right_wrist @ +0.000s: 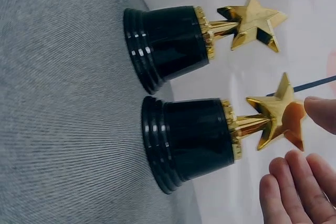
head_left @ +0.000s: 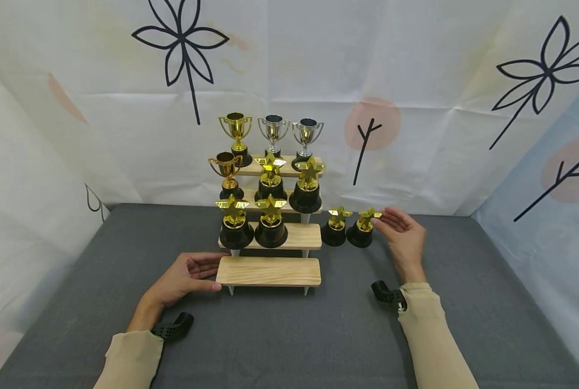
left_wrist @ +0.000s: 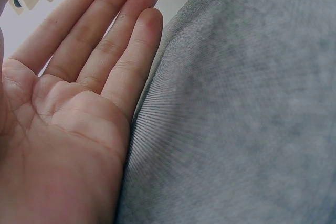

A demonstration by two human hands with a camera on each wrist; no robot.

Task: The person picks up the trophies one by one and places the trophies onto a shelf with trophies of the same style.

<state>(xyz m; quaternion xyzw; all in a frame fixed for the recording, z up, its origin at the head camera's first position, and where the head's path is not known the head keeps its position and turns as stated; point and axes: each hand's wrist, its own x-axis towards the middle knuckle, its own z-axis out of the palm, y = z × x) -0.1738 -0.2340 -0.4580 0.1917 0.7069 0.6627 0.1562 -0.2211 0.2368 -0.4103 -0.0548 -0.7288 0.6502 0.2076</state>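
Head view: your left hand [head_left: 181, 279] straight-fingered at lowest wooden step [head_left: 269, 271]; right hand [head_left: 404, 239], thumb parted, at rightmost star trophy [head_left: 360, 235].

This is probably serving as a makeshift studio: pale sheets [head_left: 309, 59] printed with line-drawn flowers [head_left: 181, 38] are hanging around three sides of a grey, cloth-covered tabletop [head_left: 289, 340].

Head: farther, downward; wrists: close, sideways; right shares trophies [right_wrist: 191, 132], left seemingly shelf [head_left: 268, 271].
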